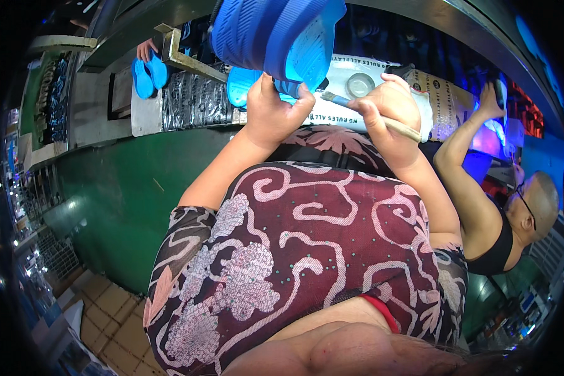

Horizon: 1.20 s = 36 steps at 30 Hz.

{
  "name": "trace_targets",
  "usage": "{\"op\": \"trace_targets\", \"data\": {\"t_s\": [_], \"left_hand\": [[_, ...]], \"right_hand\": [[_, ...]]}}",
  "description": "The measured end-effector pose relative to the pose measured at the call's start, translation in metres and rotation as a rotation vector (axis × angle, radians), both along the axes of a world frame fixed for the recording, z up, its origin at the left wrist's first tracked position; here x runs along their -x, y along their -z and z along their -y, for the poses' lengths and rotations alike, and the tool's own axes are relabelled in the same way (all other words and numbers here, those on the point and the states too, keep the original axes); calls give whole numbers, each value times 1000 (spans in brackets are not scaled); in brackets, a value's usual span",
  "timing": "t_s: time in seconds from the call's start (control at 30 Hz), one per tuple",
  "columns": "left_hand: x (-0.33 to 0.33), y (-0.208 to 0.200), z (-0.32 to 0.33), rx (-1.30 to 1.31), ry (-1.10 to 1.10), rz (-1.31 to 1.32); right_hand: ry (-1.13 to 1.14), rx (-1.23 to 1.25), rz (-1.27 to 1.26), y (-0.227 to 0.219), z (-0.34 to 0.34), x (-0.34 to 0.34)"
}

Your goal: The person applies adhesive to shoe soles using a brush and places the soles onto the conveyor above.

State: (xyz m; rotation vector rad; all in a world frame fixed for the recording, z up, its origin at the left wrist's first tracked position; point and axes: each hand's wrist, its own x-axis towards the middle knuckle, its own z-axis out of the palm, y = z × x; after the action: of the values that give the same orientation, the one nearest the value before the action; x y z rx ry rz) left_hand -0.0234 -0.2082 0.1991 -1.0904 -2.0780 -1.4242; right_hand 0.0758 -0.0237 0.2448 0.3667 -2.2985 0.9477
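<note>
My left hand (272, 111) is closed on the lower edge of a blue shoe sole (276, 37), which is tilted up close to the camera. Its thick side is ridged and its inner face is lighter blue. Another light-blue piece (241, 84) lies just beyond that hand. My right hand (391, 113) grips a brush (339, 99) by its pale wooden handle. The bristles point left toward the sole, a short way from my left fingertips. A round clear dish (360, 86) sits on the white printed surface (341, 67) beyond the brush.
A metal bracket (191, 62) juts out at the bench's left. Past it, another person's hand (146, 49) touches a pair of blue soles (143, 81) beside a black plastic-wrapped bundle (197, 103). At right, a co-worker (492, 225) reaches over the bench. A dark-green panel (125, 194) runs along the left.
</note>
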Motion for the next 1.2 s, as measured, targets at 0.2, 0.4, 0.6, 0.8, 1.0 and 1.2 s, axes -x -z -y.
{"op": "trace_targets", "data": {"t_s": [0.2,0.4,0.6,0.8,1.0,1.2], "left_hand": [[0,1,0,21,6,-58],[2,3,1,-45,-2,26],[0,-8,3,-44,-18,195],[6,-13,-1,-82,0,319],[6,-48,5,-129,155,451],[15,-110,-5,-105,750,1045]], "right_hand": [[-15,30,14,-1,0,7],[27,33,-16,3,-3,0],[-33,84,-20,0,-6,8],[37,49,0,-2,-18,12],[178,153,-69,-7,-39,-15],[392,432,42,16,-39,-55]]}}
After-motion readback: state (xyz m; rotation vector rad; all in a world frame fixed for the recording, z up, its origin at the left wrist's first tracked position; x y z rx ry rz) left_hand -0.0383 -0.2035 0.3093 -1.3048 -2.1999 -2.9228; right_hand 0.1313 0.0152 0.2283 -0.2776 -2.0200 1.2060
